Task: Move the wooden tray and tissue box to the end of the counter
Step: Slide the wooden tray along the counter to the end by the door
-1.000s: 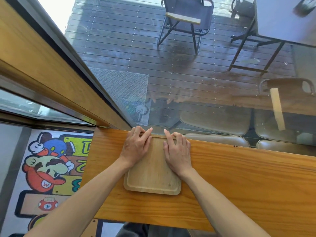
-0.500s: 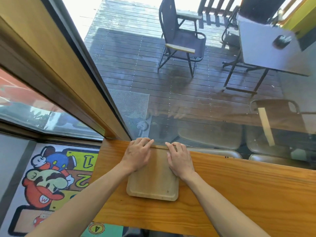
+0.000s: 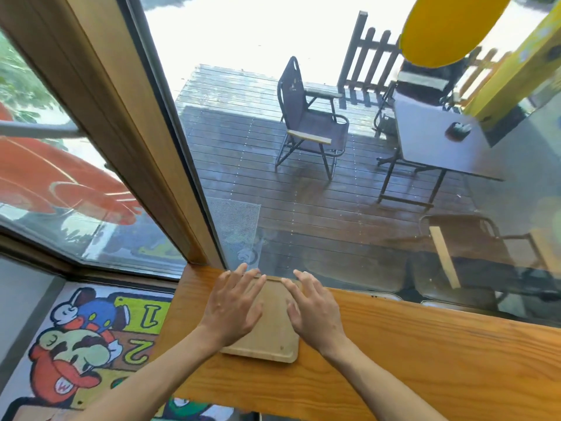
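Tray point(image 3: 268, 329) lies flat on the counter point(image 3: 425, 354), at its left end, far edge against the window glass point(image 3: 334, 208). Left hand point(image 3: 233, 308) and right hand point(image 3: 314, 311) are over the tray's two sides, fingers spread, gripping nothing; contact unclear. Cartoon mat point(image 3: 82, 338) lies on the floor left of the counter.

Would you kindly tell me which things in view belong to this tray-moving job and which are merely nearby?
Part of the job:
wooden tray
wooden counter
left hand, fingers spread over the tray
right hand, likewise
(tissue box not in view)

Just nearby:
cartoon floor mat
folding chair outside
outdoor table
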